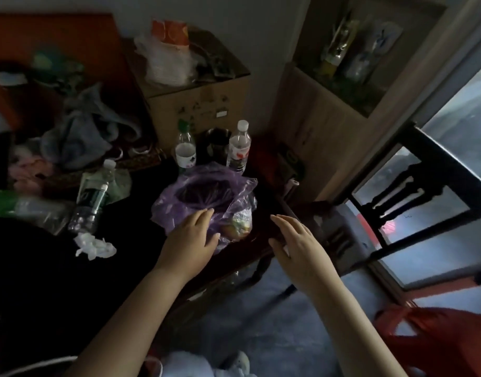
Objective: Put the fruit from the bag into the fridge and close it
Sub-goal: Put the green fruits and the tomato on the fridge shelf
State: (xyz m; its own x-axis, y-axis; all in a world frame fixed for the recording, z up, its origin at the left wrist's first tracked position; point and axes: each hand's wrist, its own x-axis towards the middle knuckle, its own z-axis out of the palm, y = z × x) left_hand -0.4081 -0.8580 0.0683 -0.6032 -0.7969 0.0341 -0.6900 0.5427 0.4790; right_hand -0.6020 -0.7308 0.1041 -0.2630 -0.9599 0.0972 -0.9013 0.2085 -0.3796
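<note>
The purple bag (206, 191) sits on the dark table (141, 202), its mouth gaping upward. Pale, rounded fruit (239, 227) shows through the thin plastic at the bag's near right side. The left hand (191, 239) lies on the bag's near side with fingers straight and a little apart, resting on the plastic rather than gripping it, and the fruit is just beyond its fingertips. The right hand (297, 242) is held to the right of the bag with its fingers straight and loosely spread, holding nothing; a strip of bare tabletop lies between it and the bag. The table's edge runs under the left wrist and on toward the right hand, so the bag stands close to that corner. Past the right hand stands a dark chair (413, 191). Beyond the bag, two upright water bottles (239, 148) flank a dark cup (217, 145). Left of the left hand, across open tabletop, lie a crumpled white tissue (95, 244) and a tipped bottle (92, 197).
</note>
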